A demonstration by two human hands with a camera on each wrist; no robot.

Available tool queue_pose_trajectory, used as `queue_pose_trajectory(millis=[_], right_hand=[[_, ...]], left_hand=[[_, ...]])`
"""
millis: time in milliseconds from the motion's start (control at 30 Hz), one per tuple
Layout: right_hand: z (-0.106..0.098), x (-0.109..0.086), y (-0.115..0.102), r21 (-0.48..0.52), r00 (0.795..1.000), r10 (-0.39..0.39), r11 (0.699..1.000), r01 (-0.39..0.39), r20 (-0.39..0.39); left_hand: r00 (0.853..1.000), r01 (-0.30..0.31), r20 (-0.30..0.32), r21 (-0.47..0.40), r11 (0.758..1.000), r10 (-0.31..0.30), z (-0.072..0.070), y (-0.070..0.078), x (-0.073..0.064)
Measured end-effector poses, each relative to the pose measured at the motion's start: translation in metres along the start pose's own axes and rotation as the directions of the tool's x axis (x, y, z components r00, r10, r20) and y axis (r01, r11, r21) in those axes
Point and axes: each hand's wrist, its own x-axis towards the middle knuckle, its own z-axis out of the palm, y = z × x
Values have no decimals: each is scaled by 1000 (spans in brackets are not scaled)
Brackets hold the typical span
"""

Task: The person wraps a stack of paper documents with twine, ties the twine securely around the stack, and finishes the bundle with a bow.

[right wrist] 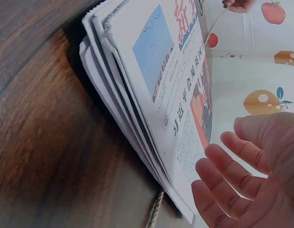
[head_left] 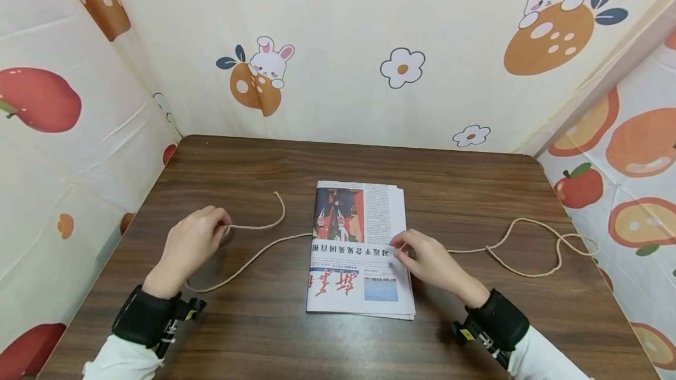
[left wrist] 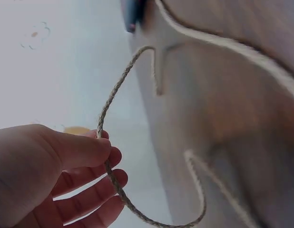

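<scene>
A folded newspaper [head_left: 388, 295] lies flat on the table, its print upside down from my side. A thin light-coloured rope [head_left: 274, 243] passes under it, coming out at the left and right edges. My left hand [head_left: 192, 239] pinches the rope left of the paper, between thumb and fingers in the left wrist view; a short end curls beyond the grip. My right hand [head_left: 430, 260] hovers at the paper's right edge, fingers loosely bent and holding nothing in the right wrist view. There, the rope [right wrist: 155, 209] shows beneath the paper's layered edge [right wrist: 123, 109].
The brown wooden table [head_left: 253, 339] extends around the paper. On its right side the rope's other length [head_left: 533, 276] lies in loose loops reaching near the table edge. Printed curtains [head_left: 327, 10] hang behind and at both sides.
</scene>
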Motion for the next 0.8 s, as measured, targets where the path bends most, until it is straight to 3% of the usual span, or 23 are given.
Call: queue_pose_trajectory(millis=[300,800], right_hand=[[-2,9,-10,13,999,-47,999,47,-11],[-7,38,-39,25,988,-153,988,153,-20]], left_hand=[[996,-86,-37,-30,996,85,-10,32,18],[983,-182,-57,-142,973,175,-7,96,51]])
